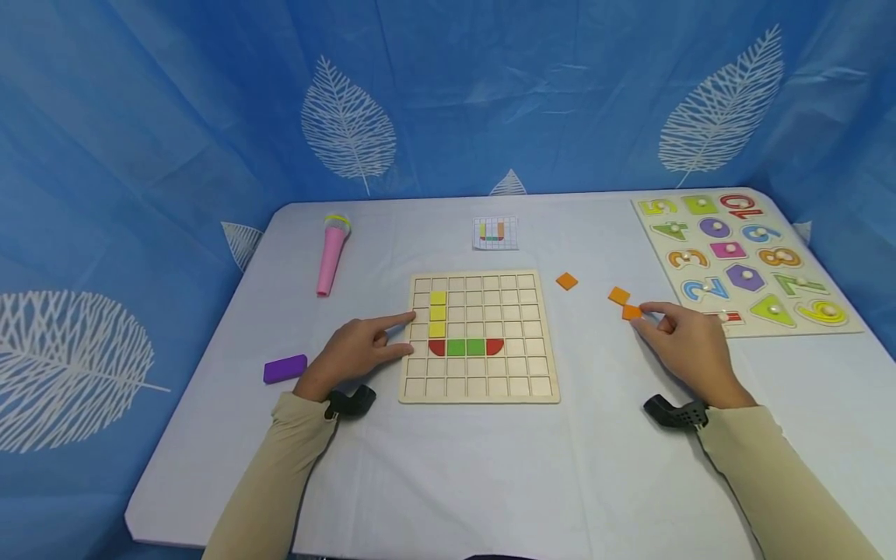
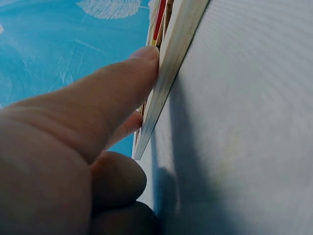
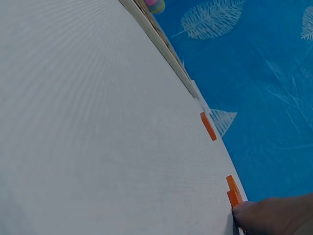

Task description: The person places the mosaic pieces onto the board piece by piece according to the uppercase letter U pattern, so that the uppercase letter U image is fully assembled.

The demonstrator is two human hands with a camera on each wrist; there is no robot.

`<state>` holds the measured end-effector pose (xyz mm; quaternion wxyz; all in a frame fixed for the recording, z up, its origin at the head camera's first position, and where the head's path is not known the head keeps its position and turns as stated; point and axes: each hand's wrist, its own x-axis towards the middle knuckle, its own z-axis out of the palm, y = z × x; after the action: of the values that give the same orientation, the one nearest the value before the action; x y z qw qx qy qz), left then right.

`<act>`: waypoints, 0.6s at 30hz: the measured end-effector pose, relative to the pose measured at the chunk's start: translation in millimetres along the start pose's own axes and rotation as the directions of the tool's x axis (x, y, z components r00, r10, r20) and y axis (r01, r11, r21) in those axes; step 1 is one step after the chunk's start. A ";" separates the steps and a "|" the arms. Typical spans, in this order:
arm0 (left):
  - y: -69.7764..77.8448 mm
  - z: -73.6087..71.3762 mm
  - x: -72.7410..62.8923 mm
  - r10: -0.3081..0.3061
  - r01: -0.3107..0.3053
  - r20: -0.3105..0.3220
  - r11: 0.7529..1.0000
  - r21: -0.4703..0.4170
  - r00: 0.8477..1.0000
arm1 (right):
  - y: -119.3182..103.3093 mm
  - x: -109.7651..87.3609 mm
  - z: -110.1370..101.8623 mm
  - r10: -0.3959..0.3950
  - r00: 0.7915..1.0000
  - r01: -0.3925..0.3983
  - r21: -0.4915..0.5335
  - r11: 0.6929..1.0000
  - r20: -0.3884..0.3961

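Observation:
A wooden grid board (image 1: 479, 389) lies in mid-table. It carries three yellow square tiles (image 1: 437, 313) in a column above a row of two green squares (image 1: 465, 348) between two red rounded tiles (image 1: 494, 347). My left hand (image 1: 357, 350) rests its outstretched index finger and thumb on the board's left edge; the other fingers are curled under. Off to the right, my right hand (image 1: 686, 342) pinches an orange square tile (image 1: 631, 312) by thumb and fingertip. A second orange tile (image 1: 619, 295) sits right beside it, and a third (image 1: 567, 281) lies nearer the board.
Behind the board is a small printed pattern card (image 1: 495, 233). A number-and-shape puzzle board (image 1: 672, 272) occupies the back right. On the left are a pink toy microphone (image 1: 332, 255) and a purple block (image 1: 285, 369). Blue leaf-print cloth (image 1: 490, 93) hangs behind the white table.

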<state>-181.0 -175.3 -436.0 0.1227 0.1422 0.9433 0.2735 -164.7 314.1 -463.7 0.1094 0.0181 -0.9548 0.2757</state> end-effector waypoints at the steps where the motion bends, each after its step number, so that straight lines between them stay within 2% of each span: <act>1: 0.3 -0.2 -0.1 -0.001 0.001 0.002 1.000 -0.002 1.000 | -0.5 -0.3 -0.2 0.000 1.000 0.000 0.000 1.000 -0.001; 11: 2.4 -1.3 -1.0 0.005 -0.005 0.002 1.000 -0.001 1.000 | -1.3 -1.0 0.9 -0.019 1.000 0.019 -0.011 1.000 -0.004; 18: 1.5 -1.0 -0.6 0.012 -0.012 0.003 1.000 0.002 1.000 | -6.7 -2.4 0.2 0.002 1.000 -0.001 0.032 0.999 -0.020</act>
<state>-180.4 -174.7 -434.3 0.1222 0.1483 0.9426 0.2730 -161.7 308.3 -460.8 0.1184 0.0165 -0.9492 0.2912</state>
